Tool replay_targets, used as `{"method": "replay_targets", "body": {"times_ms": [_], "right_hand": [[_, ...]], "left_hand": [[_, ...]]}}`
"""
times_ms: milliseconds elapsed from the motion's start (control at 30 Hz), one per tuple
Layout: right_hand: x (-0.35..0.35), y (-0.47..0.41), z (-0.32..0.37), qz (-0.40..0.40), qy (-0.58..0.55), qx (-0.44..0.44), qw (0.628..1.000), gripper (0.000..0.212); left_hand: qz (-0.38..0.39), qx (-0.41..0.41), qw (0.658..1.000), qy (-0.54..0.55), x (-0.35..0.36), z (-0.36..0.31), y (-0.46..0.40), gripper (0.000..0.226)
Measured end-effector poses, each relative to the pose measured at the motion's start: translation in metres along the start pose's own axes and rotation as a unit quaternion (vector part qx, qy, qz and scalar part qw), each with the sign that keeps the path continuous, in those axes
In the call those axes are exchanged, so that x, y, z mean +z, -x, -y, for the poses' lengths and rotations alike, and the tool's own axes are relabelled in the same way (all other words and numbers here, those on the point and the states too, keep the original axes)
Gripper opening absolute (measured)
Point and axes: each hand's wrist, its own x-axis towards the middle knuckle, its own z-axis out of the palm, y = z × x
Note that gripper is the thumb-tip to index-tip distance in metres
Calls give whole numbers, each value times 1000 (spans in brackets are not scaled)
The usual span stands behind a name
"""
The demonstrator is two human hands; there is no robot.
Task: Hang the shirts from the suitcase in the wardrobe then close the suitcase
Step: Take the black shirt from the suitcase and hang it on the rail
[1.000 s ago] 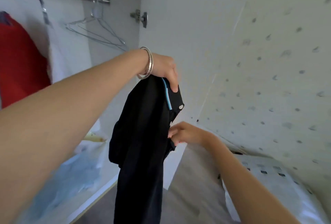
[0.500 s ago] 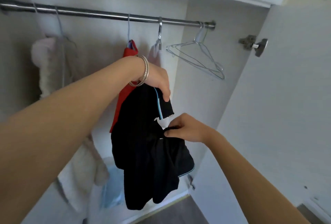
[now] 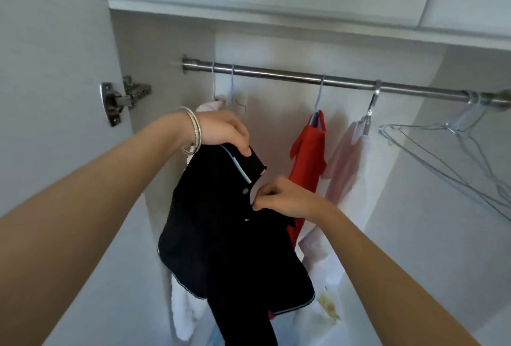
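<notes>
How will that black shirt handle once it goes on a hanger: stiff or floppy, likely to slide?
Probably floppy: the black shirt droops in folds below the left hand gripping its collar. Seemingly light, since the right hand merely pinches the placket. It might slide on the thin bare wire hangers; buttoning it could help.

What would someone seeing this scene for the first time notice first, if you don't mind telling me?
First, the black shirt held up at centre, in front of the open wardrobe: the left hand grips its collar and the right hand pinches its button placket. Behind it, a red garment hangs from the metal rail. Bare wire hangers hang at the rail's right end.
</notes>
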Motion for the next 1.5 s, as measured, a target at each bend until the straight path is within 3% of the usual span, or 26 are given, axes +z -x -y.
{"method": "replay_targets", "body": {"times_ms": [133,333,400,467,633,733,833,900,1033,1200,1267,1500], "right_hand": [[-2,-30,5,54,4,-29,998,49],[-5,-64,-1,78,31,-11,996,14],[-12,-80,-4,42,-22,10,999,12],[-23,-97,-2,-25,-49,19,998,12],[-50,-147,17,-207,-154,5,966,21],[-54,-175,28,-262,-161,-2,952,27],[-58,-194,35,-295,-140,5,945,38],[-62,-207,38,-295,-119,24,948,37],[-58,-238,37,-267,-156,19,951,24],[-51,-259,36,-214,-215,10,953,20],[-53,-260,38,-232,-233,7,944,8],[-76,-222,38,-246,-244,9,938,55]], "left_hand": [[-105,-21,993,44,-12,8,8,27],[-212,-66,970,102,-10,22,9,16],[-224,-66,967,98,-8,26,8,37],[-218,-72,969,93,-7,31,4,50],[-201,-98,970,97,-4,48,-12,37],[-178,-93,976,84,-1,62,-27,19],[-154,-80,982,69,3,73,-40,26],[-140,-67,985,70,6,78,-47,18],[-124,-46,987,87,9,92,-61,28],[-96,-53,988,109,7,101,-72,8],[-85,-61,989,105,6,103,-74,22],[-83,-90,984,128,1,93,-65,22]]}}
